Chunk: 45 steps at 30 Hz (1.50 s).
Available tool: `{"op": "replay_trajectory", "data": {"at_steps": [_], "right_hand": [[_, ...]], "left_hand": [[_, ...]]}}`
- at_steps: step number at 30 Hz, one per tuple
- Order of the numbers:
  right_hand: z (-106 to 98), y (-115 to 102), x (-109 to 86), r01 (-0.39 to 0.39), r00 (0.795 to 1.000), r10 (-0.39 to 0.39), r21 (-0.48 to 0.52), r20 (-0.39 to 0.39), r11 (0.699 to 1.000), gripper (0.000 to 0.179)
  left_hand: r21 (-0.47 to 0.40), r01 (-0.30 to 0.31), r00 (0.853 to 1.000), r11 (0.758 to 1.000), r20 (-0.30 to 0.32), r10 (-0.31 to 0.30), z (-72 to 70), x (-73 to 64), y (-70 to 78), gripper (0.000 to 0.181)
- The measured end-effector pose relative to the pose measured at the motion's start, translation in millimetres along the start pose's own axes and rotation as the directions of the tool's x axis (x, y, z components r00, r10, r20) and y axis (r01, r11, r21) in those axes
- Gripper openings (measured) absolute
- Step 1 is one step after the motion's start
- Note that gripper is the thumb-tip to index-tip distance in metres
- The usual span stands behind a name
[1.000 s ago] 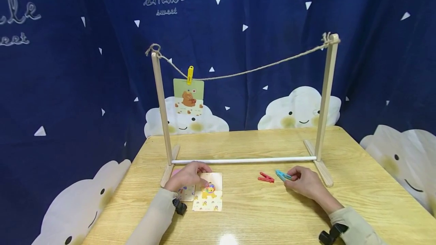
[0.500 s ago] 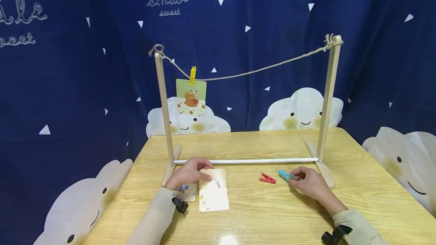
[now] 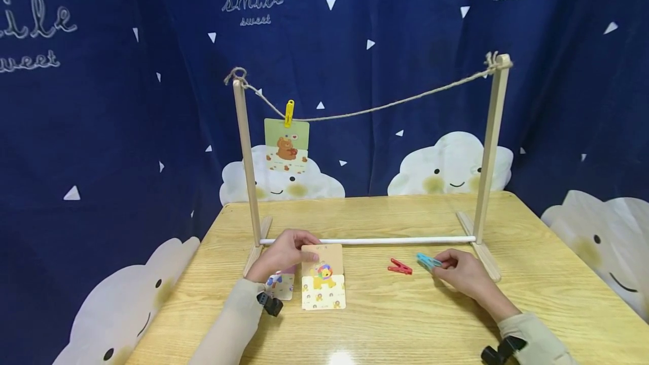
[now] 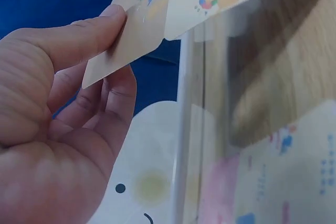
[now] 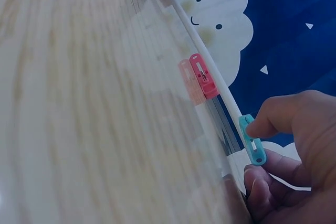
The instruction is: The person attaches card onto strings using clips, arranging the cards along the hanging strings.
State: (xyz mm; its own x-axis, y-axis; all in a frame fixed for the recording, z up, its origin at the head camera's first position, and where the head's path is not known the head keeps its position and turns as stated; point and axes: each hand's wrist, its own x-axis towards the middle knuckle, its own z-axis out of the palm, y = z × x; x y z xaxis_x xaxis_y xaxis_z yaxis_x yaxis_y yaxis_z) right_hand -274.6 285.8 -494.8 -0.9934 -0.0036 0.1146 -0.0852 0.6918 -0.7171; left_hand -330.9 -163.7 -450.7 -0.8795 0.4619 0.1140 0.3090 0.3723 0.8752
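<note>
My left hand (image 3: 290,253) pinches a card with a lion picture (image 3: 324,289) by its upper left edge; the left wrist view shows the card (image 4: 139,30) between thumb and fingers, lifted off the tabletop. Partly under that hand lies a second card, pink and white (image 3: 285,286). On the right, my right hand (image 3: 462,272) holds a blue clothespin (image 3: 428,261) between thumb and fingers, and the right wrist view shows the same blue clothespin (image 5: 253,141) at the fingertips. Just left of it a red clothespin (image 3: 400,267) lies on the table.
A wooden stand with two posts (image 3: 492,156) carries a sagging twine line (image 3: 380,109). From it hangs a bear card (image 3: 287,148), clipped by a yellow clothespin (image 3: 289,114). A white bar (image 3: 395,240) joins the posts low above the wooden table (image 3: 405,320).
The lion card has come up off the table and shifted right and slightly away in my left hand. My right hand stays on the blue clothespin with little movement.
</note>
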Motion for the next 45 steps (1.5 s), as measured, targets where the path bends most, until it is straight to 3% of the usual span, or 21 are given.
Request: {"op": "replay_trajectory", "data": {"at_steps": [5,15,23,37,45], "right_hand": [[-0.8,-2.0,-0.3,0.001,1.000,-0.001,-0.007,-0.007,1.000,0.033],[-2.4,-3.1,-0.3,-0.017,1.000,0.017,0.001,-0.002,1.000,0.032],[-3.5,-0.1,-1.1,-0.020,1.000,0.020,0.036,0.002,0.999,0.033],[-1.4,4.3,-0.2,-0.034,0.999,0.034,0.063,0.011,0.997,0.032],[-2.7,2.6,-0.8,-0.033,0.999,0.033,0.045,0.008,0.998,0.032]], "left_hand": [[-0.012,-0.024,1.000,1.000,-0.018,0.023,0.8,-0.3,7.1,0.023],[-0.028,-0.015,1.000,0.999,-0.021,0.014,-0.9,-1.3,20.8,0.018],[-0.021,-0.081,0.996,0.996,-0.027,0.081,-4.1,3.2,30.2,0.015],[-0.032,-0.089,0.990,0.996,-0.110,0.085,-3.0,13.0,57.5,0.018],[-0.042,-0.157,0.977,0.987,-0.156,0.148,-9.0,18.0,72.6,0.016]]}}
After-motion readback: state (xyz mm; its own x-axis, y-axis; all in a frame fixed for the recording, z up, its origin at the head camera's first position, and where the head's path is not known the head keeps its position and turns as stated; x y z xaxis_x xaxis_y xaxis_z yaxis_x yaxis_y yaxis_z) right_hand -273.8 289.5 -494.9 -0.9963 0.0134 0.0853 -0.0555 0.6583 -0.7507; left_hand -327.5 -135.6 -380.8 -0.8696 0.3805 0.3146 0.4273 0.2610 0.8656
